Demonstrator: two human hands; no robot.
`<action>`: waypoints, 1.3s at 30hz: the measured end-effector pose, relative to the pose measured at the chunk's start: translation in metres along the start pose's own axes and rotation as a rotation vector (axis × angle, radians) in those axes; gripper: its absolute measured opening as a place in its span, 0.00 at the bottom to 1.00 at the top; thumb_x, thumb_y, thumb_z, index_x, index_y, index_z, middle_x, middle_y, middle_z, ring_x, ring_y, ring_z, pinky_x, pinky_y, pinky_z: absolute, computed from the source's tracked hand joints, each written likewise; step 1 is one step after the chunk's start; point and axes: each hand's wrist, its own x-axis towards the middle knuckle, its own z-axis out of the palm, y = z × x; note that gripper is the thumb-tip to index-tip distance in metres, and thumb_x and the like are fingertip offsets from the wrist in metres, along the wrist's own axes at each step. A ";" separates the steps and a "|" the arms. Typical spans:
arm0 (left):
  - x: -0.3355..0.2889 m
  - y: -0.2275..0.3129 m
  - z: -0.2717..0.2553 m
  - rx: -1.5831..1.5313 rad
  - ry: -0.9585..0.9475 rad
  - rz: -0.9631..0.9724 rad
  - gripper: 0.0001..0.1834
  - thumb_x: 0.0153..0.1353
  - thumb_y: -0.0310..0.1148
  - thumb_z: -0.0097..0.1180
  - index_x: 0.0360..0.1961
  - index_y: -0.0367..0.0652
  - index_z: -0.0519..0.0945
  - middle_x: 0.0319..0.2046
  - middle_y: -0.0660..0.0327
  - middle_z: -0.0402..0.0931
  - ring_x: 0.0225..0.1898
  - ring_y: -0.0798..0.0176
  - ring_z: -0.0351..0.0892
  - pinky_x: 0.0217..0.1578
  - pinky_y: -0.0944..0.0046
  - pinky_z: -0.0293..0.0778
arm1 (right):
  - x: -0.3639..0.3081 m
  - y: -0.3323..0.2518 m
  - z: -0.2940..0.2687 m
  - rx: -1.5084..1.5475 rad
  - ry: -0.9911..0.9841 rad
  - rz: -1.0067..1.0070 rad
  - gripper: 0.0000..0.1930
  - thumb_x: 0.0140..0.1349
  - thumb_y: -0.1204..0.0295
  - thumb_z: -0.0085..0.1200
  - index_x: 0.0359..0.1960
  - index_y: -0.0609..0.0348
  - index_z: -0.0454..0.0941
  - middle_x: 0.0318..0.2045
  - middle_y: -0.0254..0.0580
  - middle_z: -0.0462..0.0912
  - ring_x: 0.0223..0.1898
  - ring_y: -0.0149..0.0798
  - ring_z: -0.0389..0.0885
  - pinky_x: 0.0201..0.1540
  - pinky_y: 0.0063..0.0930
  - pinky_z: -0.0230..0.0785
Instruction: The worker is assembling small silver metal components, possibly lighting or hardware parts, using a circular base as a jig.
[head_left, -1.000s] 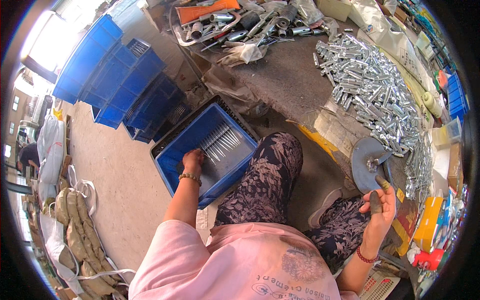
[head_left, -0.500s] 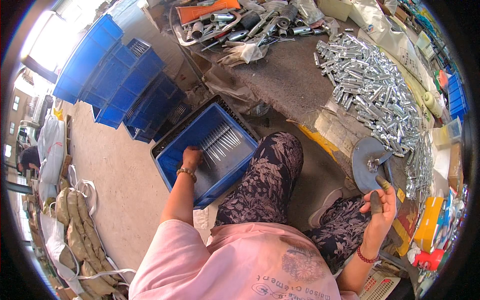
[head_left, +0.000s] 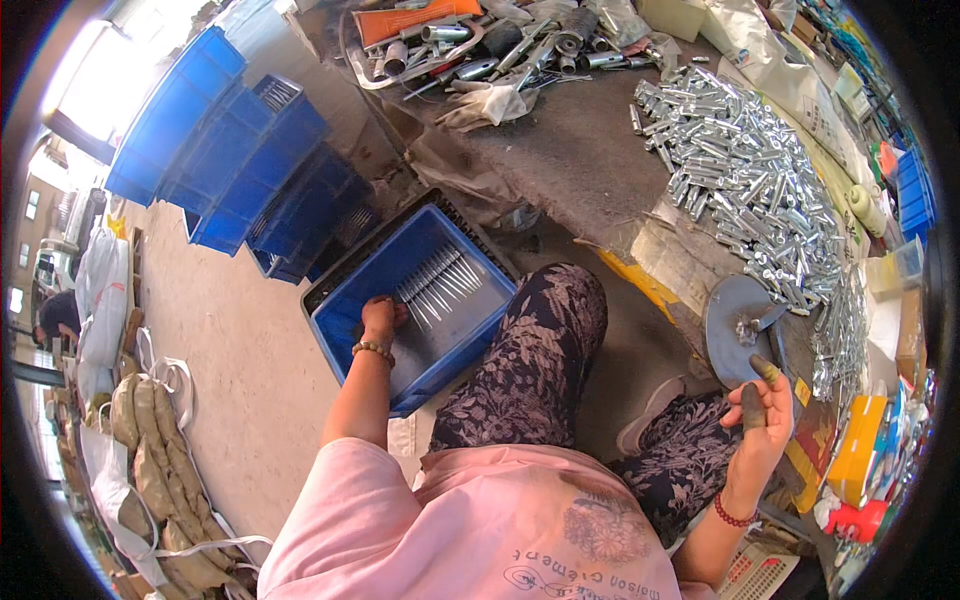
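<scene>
My left hand (head_left: 380, 318), with a beaded bracelet at the wrist, is inside a blue plastic bin (head_left: 425, 385) at the left end of a row of thin metal rods (head_left: 440, 285). The rods lie side by side on the bin floor. Its fingers are partly curled and mostly hidden behind the back of the hand; nothing shows in them. Raised at the right, my right hand (head_left: 762, 420) is open with nothing in it, some of its fingertips wearing dark and yellowish covers. It is nearest to a round grey metal plate (head_left: 722, 335) at the bench edge.
On the bench lie a big heap of silvery metal sleeves (head_left: 740, 170), a pile of thin metal pieces (head_left: 838, 335), and tools with gloves (head_left: 490, 105). Stacked blue bins (head_left: 220, 150) stand at the left. Brown sacks (head_left: 165, 470) lie lower left. A yellow box (head_left: 858, 450) sits right.
My left hand has drawn back slightly to the left from the row of rods. The right hand stays where it was.
</scene>
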 end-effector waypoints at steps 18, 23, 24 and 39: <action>-0.292 0.230 0.164 0.025 -0.488 0.950 0.12 0.81 0.36 0.60 0.39 0.42 0.85 0.26 0.72 0.76 0.27 0.78 0.69 0.28 0.73 0.64 | 0.003 -0.027 -0.004 0.136 -0.147 0.164 0.15 0.78 0.81 0.57 0.63 0.65 0.81 0.41 0.38 0.88 0.37 0.24 0.84 0.39 0.19 0.80; -0.397 0.256 0.258 0.437 -0.747 1.440 0.10 0.62 0.22 0.72 0.45 0.40 0.87 0.37 0.58 0.83 0.34 0.62 0.81 0.36 0.64 0.76 | 0.001 -0.001 0.002 0.080 -0.110 0.012 0.26 0.67 0.89 0.53 0.67 0.59 0.80 0.50 0.46 0.90 0.48 0.38 0.92 0.43 0.31 0.87; -0.403 0.250 0.276 0.459 -0.749 1.511 0.11 0.61 0.23 0.73 0.45 0.40 0.87 0.39 0.57 0.83 0.36 0.58 0.83 0.37 0.61 0.79 | 0.004 0.011 0.004 -0.010 -0.127 -0.124 0.24 0.69 0.85 0.57 0.67 0.58 0.80 0.47 0.47 0.91 0.45 0.38 0.93 0.43 0.34 0.87; -0.352 0.220 0.363 0.665 -0.746 1.790 0.17 0.54 0.24 0.75 0.43 0.38 0.80 0.37 0.50 0.83 0.40 0.42 0.85 0.42 0.47 0.79 | 0.006 -0.003 0.008 0.061 -0.201 -0.102 0.18 0.74 0.75 0.58 0.64 0.58 0.79 0.38 0.41 0.85 0.28 0.32 0.85 0.35 0.32 0.79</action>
